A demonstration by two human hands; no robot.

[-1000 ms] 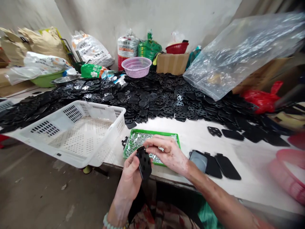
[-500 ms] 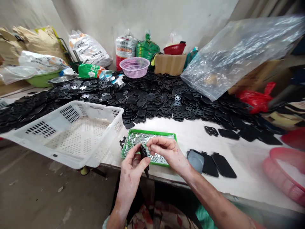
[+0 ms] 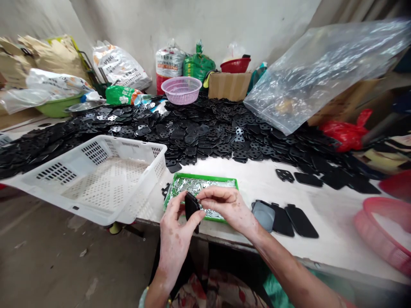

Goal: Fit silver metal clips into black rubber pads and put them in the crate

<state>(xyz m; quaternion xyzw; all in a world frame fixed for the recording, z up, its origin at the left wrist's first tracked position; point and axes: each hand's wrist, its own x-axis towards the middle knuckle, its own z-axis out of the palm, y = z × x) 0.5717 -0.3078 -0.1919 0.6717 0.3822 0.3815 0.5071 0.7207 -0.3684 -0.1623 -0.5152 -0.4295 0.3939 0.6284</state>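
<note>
Where hands (image 3: 226,209) meet, the left (image 3: 176,246) grips a plate (image 3: 192,208).

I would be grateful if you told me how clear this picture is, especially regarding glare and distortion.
In the head view, wide-angle distortion bows the white table's front edge; the clear plastic bag shows bright glare; the black plate in the left hand looks fairly sharp, without strong blur.
</note>
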